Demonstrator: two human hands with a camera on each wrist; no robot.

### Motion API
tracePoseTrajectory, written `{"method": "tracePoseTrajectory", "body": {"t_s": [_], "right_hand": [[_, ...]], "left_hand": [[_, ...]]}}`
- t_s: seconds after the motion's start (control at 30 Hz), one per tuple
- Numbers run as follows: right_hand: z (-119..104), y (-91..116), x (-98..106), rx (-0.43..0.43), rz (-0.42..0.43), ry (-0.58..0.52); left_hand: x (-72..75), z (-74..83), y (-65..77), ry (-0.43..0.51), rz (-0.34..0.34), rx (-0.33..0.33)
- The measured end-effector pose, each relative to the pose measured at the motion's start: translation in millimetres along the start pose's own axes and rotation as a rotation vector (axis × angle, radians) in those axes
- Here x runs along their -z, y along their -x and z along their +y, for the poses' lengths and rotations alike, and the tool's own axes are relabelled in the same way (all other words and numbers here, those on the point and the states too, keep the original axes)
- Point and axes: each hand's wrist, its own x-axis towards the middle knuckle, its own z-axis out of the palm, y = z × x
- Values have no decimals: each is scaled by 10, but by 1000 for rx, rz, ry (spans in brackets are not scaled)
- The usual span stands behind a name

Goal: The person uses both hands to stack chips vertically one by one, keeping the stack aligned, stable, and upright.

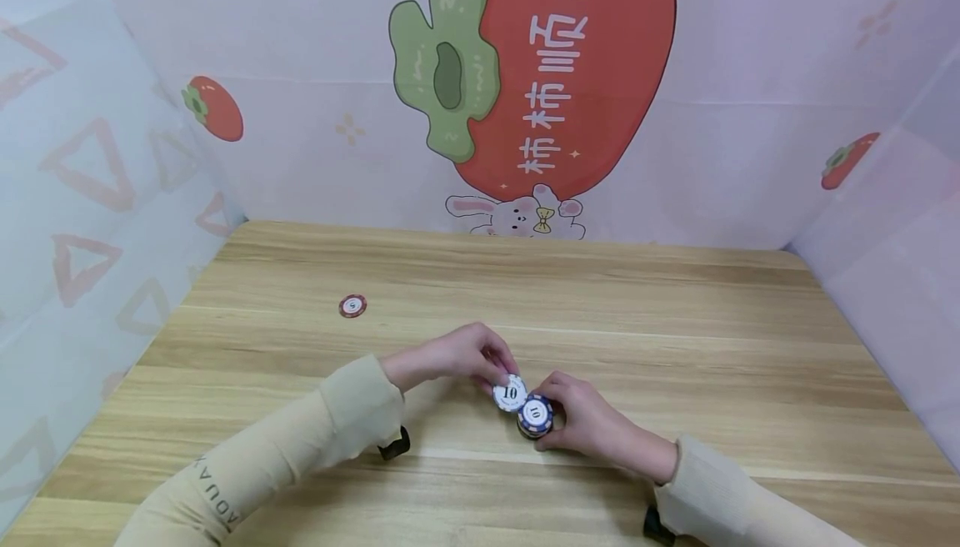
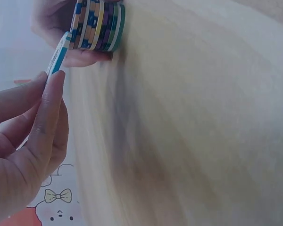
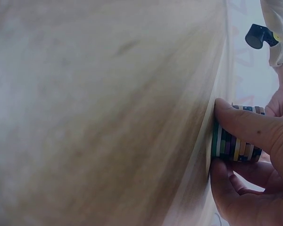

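Observation:
Between thumb and fingers, my left hand (image 1: 467, 353) pinches a white poker chip (image 1: 510, 393) marked 10. In the left wrist view this chip (image 2: 58, 56) is tilted, its edge teal and white, and its tip meets or nearly meets the top of a chip stack (image 2: 98, 26). My right hand (image 1: 596, 422) grips that stack by its sides, thumb and fingers down at the table. A blue-and-white chip (image 1: 535, 414) marked 10 tops the stack. The right wrist view shows the stack's lower chips (image 3: 221, 141) in green, purple and yellow.
A red chip (image 1: 352, 306) marked 5 lies flat on the wooden table (image 1: 637, 305), toward the far left. Printed cloth (image 1: 300, 163) hangs behind the table and along both sides. A dark wrist-worn device (image 1: 394, 444) shows under the left sleeve.

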Motion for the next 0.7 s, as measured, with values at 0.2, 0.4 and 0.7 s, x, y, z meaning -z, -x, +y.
{"method": "tracePoseTrajectory", "body": {"t_s": [0.2,0.4,0.7], "right_hand": [[-1,5,-7,7,5,14],[5,12,6,22,14,9],[13,5,10,33,18,3]], "left_hand": [[-79,-13,-17,50,8,22],[-137,-1,-21,76,25,37],[-231,27,-25,76,59,34]]}}
